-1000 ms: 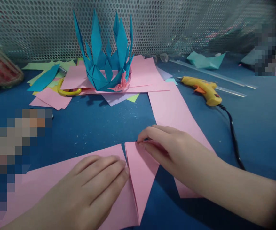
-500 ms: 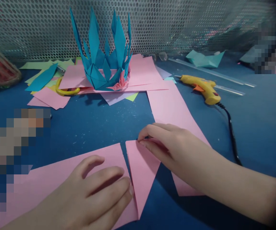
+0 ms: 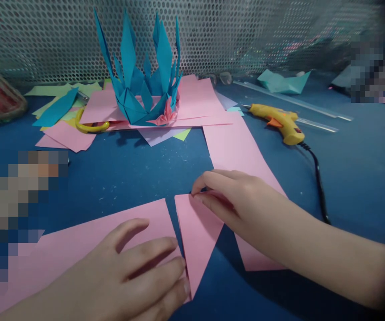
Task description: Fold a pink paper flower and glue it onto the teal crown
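Note:
A folded pink paper triangle [image 3: 197, 236] points downward on the blue table. My right hand [image 3: 235, 196] pinches its upper edge between thumb and fingertips. My left hand [image 3: 138, 272] lies with fingers spread over a larger pink sheet [image 3: 68, 263], its lower fingertips at the triangle's left edge. Between sheet and triangle a narrow gap shows, widest at the top. Another long pink strip [image 3: 239, 147] runs beneath my right hand and forearm, which hide part of it.
A blue folded-paper crown [image 3: 138, 102] with a small pink paper piece stands at the back. A yellow glue gun [image 3: 275, 120] with black cord lies to the right, near clear sticks [image 3: 292, 100]. Paper scraps [image 3: 67, 133] and a yellow handle [image 3: 92, 127] are left; perforated metal [image 3: 205, 35] rises behind.
My left hand's fingers have spread and slid slightly right toward the triangle's edge. My right hand keeps its pinch with almost no movement. The whole view has shifted a little.

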The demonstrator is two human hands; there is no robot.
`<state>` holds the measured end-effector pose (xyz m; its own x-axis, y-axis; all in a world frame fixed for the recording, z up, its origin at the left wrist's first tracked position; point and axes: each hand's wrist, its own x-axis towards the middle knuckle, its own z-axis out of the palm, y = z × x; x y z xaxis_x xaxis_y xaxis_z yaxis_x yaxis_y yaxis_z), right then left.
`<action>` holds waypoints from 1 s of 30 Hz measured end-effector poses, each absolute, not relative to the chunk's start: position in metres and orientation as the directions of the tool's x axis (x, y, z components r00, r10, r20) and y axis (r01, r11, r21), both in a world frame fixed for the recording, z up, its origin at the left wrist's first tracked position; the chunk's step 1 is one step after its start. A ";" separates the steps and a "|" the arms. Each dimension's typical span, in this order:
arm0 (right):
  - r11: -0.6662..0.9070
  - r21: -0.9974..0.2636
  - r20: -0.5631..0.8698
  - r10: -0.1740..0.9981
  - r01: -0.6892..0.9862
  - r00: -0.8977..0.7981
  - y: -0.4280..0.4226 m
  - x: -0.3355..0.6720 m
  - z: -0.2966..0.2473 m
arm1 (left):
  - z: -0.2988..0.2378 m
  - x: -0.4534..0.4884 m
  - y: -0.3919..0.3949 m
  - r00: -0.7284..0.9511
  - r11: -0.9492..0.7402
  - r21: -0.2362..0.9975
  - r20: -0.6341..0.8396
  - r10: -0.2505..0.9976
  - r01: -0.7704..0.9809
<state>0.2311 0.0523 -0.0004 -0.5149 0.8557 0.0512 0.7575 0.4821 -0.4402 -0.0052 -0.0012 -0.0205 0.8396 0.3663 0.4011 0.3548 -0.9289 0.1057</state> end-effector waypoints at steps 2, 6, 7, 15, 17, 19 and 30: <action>0.471 -0.453 0.037 0.858 0.757 -0.512 0.053 0.231 0.000 | -0.020 -0.005 -0.002 0.841 -0.928 0.118 0.395 0.369 0.352; 0.466 -0.454 0.022 0.858 0.760 -0.513 0.052 0.231 0.001 | -0.019 -0.004 -0.002 0.831 -0.920 0.141 0.397 0.390 0.365; 0.464 -0.453 0.017 0.859 0.762 -0.512 0.051 0.231 0.002 | -0.019 -0.004 -0.002 0.831 -0.918 0.137 0.393 0.395 0.372; 0.275 -0.622 -0.092 0.904 0.733 -0.417 0.061 0.238 0.009 | -0.023 -0.013 -0.007 0.831 -0.888 0.006 0.350 0.433 0.460; 0.196 -0.720 -0.118 0.911 0.665 -0.396 0.071 0.245 0.009 | -0.023 -0.017 -0.005 0.820 -0.864 0.001 0.315 0.478 0.503; 0.065 -0.851 -0.209 0.869 0.521 -0.449 0.082 0.252 0.008 | -0.022 -0.021 -0.003 0.796 -0.832 -0.009 0.296 0.528 0.555; 0.120 -0.916 0.013 0.963 0.383 -0.270 0.086 0.247 -0.001 | -0.024 -0.004 -0.005 0.728 -0.825 0.119 0.413 0.547 0.553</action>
